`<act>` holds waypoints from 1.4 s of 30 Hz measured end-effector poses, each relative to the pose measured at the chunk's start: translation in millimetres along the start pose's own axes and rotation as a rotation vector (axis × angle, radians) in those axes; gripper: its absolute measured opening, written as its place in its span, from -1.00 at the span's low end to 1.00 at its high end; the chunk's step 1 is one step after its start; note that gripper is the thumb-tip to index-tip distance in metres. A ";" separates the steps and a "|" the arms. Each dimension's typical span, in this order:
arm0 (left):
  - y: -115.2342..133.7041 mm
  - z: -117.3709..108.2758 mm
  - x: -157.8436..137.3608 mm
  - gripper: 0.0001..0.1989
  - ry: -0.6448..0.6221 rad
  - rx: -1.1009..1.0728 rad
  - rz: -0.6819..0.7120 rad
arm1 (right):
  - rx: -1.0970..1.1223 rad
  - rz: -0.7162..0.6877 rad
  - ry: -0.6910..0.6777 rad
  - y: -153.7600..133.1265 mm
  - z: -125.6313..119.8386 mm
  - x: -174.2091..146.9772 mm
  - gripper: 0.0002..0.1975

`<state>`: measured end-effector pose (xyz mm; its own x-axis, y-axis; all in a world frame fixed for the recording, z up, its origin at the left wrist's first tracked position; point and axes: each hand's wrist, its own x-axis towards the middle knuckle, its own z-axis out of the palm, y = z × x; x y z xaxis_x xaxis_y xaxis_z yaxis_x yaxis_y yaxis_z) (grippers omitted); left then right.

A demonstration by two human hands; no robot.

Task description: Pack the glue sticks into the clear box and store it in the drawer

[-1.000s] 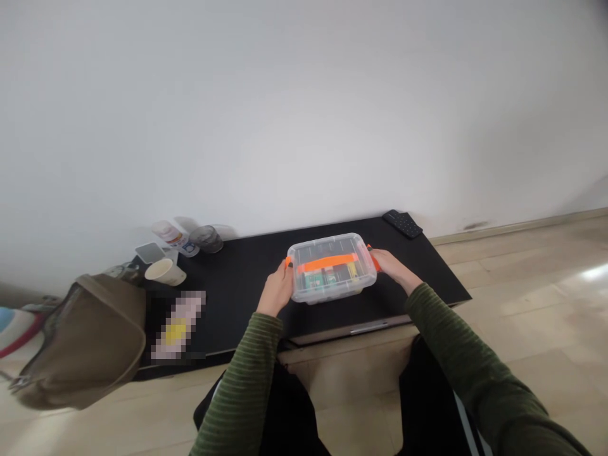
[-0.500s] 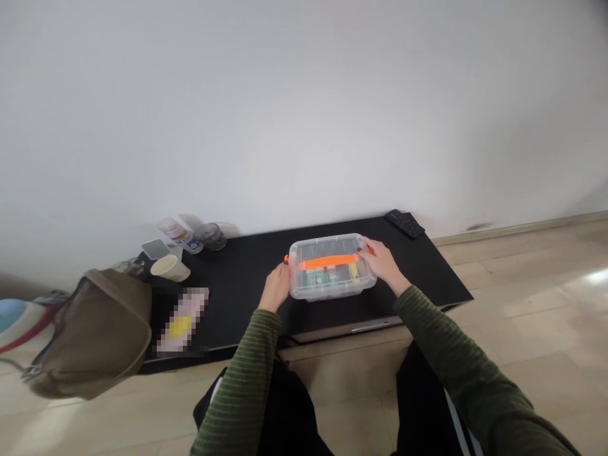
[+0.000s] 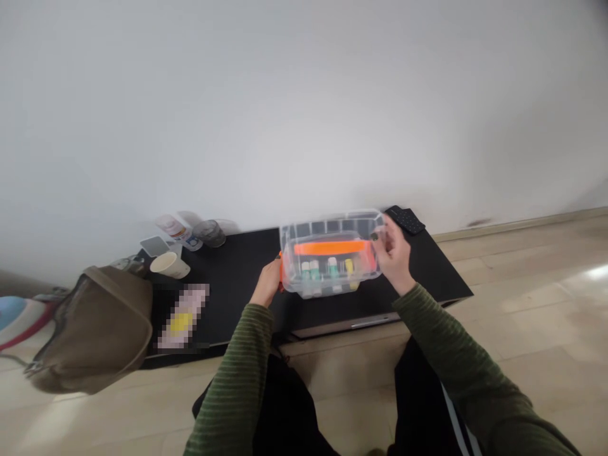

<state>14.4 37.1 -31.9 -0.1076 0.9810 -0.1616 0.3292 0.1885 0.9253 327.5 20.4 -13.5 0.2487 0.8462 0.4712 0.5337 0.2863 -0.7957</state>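
Note:
A clear plastic lid (image 3: 327,227) with an orange handle (image 3: 332,247) is between my two hands, apparently raised over its clear box (image 3: 327,292). My left hand (image 3: 267,280) grips the lid's left edge beside an orange latch (image 3: 283,269). At the right edge, my right hand (image 3: 395,254) has its fingers curled round the rim. Through the clear plastic I see several small bottles (image 3: 333,268) with pale tops and green bodies, plus a yellow one (image 3: 349,266). Motion blurs the lid, and how far it stands from the box is hard to judge.
The black table (image 3: 242,272) stands against a white wall. On its left are a paper cup (image 3: 170,266), a bottle (image 3: 179,231), a glass (image 3: 209,234), a pixelated packet (image 3: 183,320) and a brown bag (image 3: 102,329). Dark flat objects (image 3: 408,220) lie at the back right.
The lid has come up and toward me, looking larger, and the bottles show more clearly. My right hand has shifted right and its fingers curl more; my left hand moved slightly left.

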 end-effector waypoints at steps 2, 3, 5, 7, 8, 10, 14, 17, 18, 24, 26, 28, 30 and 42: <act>-1.6 -3.0 2.6 -0.62 0.029 0.043 -0.046 | 0.032 -0.024 0.172 7.8 -11.0 6.9 -0.29; -3.1 -5.0 4.2 -0.63 0.041 0.057 -0.062 | 0.053 -0.037 0.259 12.9 -16.8 11.7 -0.28; -7.1 -9.8 7.7 -0.65 0.056 0.060 -0.071 | 0.081 -0.080 0.380 25.0 -28.2 21.8 -0.29; -11.3 -14.0 10.8 -0.68 0.069 0.031 -0.075 | 0.050 -0.132 0.399 38.8 -37.5 30.1 -0.31; -13.0 -15.5 12.0 -0.70 0.073 0.009 -0.076 | 0.004 -0.150 0.373 45.9 -41.0 32.9 -0.33; -14.8 -17.0 13.3 -0.75 0.089 -0.040 -0.081 | -0.131 -0.167 0.272 59.9 -44.7 35.8 -0.41; -12.6 -14.8 11.1 -0.78 0.116 -0.102 -0.086 | -0.337 -0.217 -0.014 81.2 -39.8 36.1 -0.63; -9.8 -11.9 6.9 -0.79 0.123 -0.146 -0.090 | -0.381 -0.280 -0.157 90.6 -31.7 36.5 -0.68; -9.1 -11.0 5.4 -0.79 0.123 -0.169 -0.095 | -0.393 -0.301 -0.192 93.3 -29.7 36.7 -0.69; -9.2 -10.7 -2.8 -0.75 0.112 -0.220 -0.116 | -0.541 -0.348 -0.382 122.1 -29.6 32.0 -0.70; -10.5 -13.2 -4.8 -0.74 0.106 -0.168 -0.124 | -0.602 -0.292 -0.382 137.0 -32.2 28.2 -0.69; -12.7 -16.2 -6.5 -0.72 0.090 -0.084 -0.118 | -0.634 -0.224 -0.379 151.9 -34.6 24.8 -0.68; -15.4 -18.6 -8.0 -0.69 0.068 0.000 -0.094 | -0.643 -0.162 -0.389 164.4 -35.7 22.3 -0.67; -0.3 -26.2 -27.3 -0.64 0.139 0.492 -0.083 | -0.360 -0.344 -0.116 29.0 24.0 9.0 -0.59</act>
<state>-7.3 9.0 -18.8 -0.2642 0.9528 -0.1495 0.7131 0.2974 0.6348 325.8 47.1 -41.4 -0.0714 0.7804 0.6212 0.8186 0.4017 -0.4105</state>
